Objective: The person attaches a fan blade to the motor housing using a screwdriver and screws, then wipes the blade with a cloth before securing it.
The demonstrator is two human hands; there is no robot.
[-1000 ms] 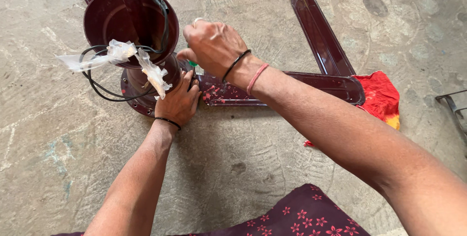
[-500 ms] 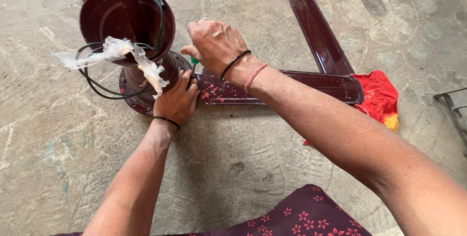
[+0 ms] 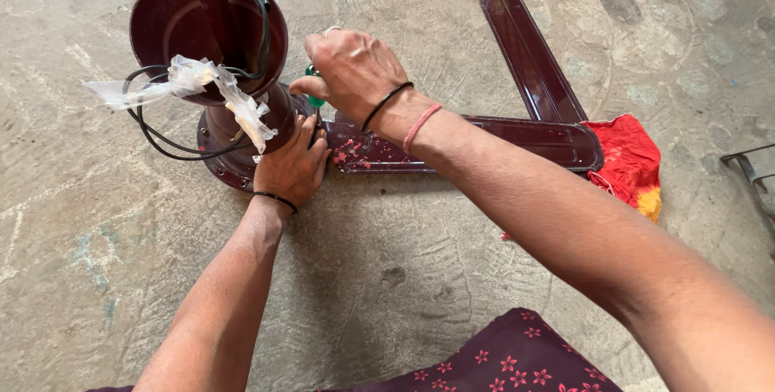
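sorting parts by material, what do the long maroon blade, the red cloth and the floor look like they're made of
Maroon blade: probably painted sheet metal; glossy finish, pressed raised rim, paint chipped near the motor end.
Red cloth: soft woven fabric, crumpled in folds, with a yellow patch.
Floor: bare concrete or cement, matte grey, stained and rough.
The right hand grips a green-handled tool, likely plastic; the left hand rests at the motor base.

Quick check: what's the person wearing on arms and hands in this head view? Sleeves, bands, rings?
Both forearms are bare, no sleeves and no gloves. The left hand has one thin black band at the wrist. The right hand has two wrist bands side by side: a thin black one and a pinkish-red thread. A pale ring sits on one right finger.
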